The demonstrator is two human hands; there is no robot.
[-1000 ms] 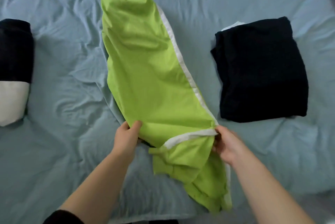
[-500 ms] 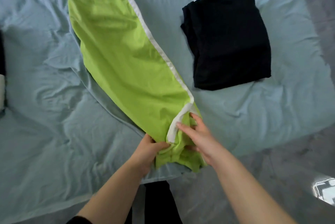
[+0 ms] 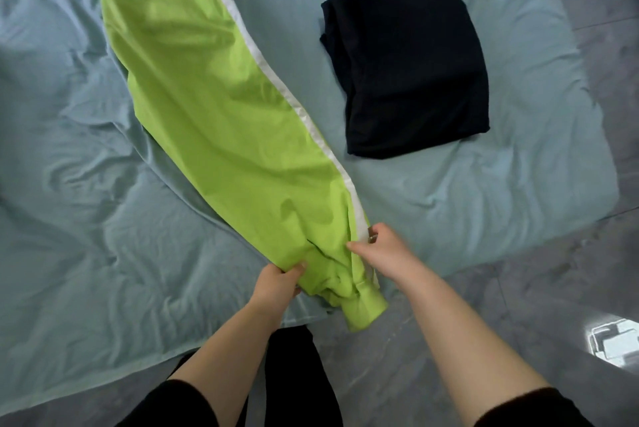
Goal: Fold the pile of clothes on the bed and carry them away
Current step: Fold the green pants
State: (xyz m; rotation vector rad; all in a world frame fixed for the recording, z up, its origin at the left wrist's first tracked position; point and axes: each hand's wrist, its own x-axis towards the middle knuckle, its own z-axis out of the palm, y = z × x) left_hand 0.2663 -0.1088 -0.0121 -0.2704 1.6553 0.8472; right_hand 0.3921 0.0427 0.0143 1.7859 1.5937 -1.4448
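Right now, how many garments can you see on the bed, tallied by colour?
Lime-green garment: 1, gripped at its near end by the left hand and right hand
Black folded garment: 1
Total: 2
A white edge peeks from behind the black one; I cannot tell whether it is separate.

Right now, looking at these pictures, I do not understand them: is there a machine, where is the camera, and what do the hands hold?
There is no machine here. A person works with two bare hands, and one camera worn on the head looks down at them, so all the pictures share that view. A bed with a pale blue sheet fills most of the picture, and grey floor shows at the right. On the sheet lies a long lime-green garment with a white stripe. To its right, apart from it, lies a folded black garment. The left hand grips the near end of the lime-green garment, and the right hand pinches it beside the stripe.
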